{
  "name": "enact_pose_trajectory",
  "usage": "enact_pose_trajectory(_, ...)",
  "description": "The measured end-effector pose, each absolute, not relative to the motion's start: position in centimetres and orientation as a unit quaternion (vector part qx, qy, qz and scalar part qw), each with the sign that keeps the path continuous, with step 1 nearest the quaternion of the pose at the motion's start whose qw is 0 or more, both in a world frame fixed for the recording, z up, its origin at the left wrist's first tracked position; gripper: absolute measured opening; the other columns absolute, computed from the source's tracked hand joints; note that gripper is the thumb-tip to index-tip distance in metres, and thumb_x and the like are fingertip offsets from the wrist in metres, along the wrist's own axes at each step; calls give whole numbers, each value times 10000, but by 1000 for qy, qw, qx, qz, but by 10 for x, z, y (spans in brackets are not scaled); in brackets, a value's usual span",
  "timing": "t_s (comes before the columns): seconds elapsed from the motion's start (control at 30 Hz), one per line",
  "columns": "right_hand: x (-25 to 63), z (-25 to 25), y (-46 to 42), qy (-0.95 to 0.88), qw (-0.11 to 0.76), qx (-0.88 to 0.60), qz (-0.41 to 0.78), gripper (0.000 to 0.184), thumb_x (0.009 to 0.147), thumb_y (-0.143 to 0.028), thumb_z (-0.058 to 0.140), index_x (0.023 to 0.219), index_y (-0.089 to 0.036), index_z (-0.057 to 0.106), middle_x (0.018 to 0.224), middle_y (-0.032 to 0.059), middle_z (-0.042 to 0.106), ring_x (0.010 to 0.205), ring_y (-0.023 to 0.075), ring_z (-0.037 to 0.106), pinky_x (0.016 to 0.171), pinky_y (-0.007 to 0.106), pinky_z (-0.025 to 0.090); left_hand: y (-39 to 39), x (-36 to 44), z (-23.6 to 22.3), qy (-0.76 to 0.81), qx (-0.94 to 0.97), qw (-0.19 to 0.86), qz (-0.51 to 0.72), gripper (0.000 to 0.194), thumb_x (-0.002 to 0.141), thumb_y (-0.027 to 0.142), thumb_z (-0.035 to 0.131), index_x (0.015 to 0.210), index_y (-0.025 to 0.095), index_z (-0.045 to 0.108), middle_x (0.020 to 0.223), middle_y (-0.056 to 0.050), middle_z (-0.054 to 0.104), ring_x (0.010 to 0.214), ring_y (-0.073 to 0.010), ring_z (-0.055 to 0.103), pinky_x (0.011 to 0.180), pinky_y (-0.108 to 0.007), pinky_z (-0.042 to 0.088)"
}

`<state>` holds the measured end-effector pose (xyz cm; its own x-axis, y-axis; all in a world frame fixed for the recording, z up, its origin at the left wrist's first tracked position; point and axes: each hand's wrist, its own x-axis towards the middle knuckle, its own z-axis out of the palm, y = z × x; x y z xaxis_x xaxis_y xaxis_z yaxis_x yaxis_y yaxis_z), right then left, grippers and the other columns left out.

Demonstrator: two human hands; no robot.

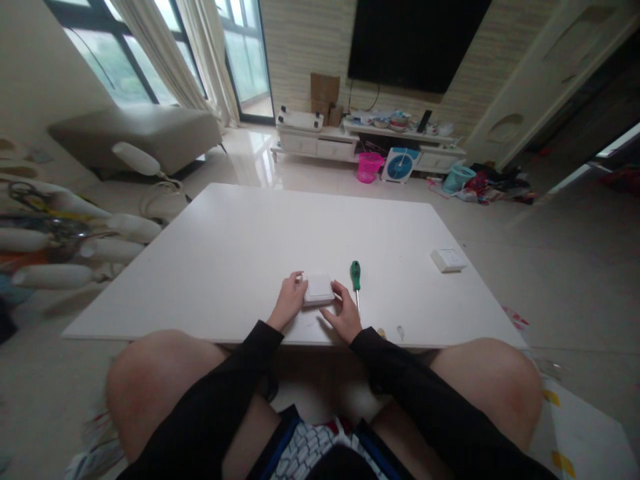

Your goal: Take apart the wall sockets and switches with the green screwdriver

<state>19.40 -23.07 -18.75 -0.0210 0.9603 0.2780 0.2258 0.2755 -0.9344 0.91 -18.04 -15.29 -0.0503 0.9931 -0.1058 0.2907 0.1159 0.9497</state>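
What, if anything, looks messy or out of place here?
A jumbled heap lies loose on the floor beside the light-blue basket, which looks untidy. Nothing on the white table looks spilled or visibly damaged.

And there, the screen (415,43) runs off past the top edge! Over on the left, the clutter (55,233) is just a blur. The white box (319,288) has its sides partly covered by fingers (299,275). A yellowish bit (381,333) by the dark sleeve (387,357), a pale bit (401,331) beside it: both too small to name. Markings on the far box (449,259)? Unreadable!
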Motion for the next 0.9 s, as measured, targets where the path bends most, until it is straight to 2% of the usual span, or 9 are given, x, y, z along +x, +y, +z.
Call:
enact_pose_trajectory(0.1,194,-197,-230,-610,521,-476,362,664,852,-259,749,1460,-208,487,1439,168,598,1361,297,602,1155,509,527,-178,5,-151,608,559,416,379,421,967,290,541,1345,121,619,1234,-173,675,1079,-247,677,984,-382,532)
enact_pose_trajectory(0.2,196,-204,-228,-618,521,-466,360,552,908,-247,692,1428,-219,509,1413,161,621,1335,288,630,1127,506,556,-178,0,-147,604,587,414,346,463,961,266,514,1388,113,608,1174,-147,741,1046,-237,707,979,-361,538)
enact_pose_trajectory(0.33,197,-208,-228,-633,514,-466,344,475,934,-243,671,1394,-229,549,1399,150,636,1315,292,644,1144,533,536,-179,-5,-143,602,616,403,309,581,933,305,556,1466,75,552,1218,-177,752,1087,-271,718,987,-386,542)
enact_pose_trajectory(0.47,197,-206,-229,-646,511,-463,328,437,953,-240,649,1381,-234,561,1386,143,637,1314,291,640,1133,533,544,-182,-6,-141,600,641,385,283,727,863,378,682,1500,69,514,1300,-219,712,1185,-335,685,1058,-458,514)
enact_pose_trajectory(0.6,196,-203,-230,-656,511,-459,314,433,943,-191,627,1368,-241,562,1361,132,632,1309,278,629,1112,510,561,-181,-8,-140,593,662,372,268,770,755,383,800,1431,96,568,1395,-236,645,1315,-392,602,1146,-521,450)
enact_pose_trajectory(0.77,193,-197,-232,-664,513,-451,303,451,923,-144,604,1360,-245,556,1362,126,611,1287,261,625,1008,437,620,-177,-13,-144,530,724,346,274,1044,595,404,928,1491,107,481,1501,-230,529,1396,-385,530,1205,-520,413)
enact_pose_trajectory(0.9,192,-194,-232,-669,513,-449,298,448,924,-132,585,1355,-247,552,1350,124,609,1272,252,625,952,400,638,-175,-14,-147,499,774,284,267,900,634,337,900,1431,125,538,1422,-184,560,1347,-359,551,1190,-523,435)
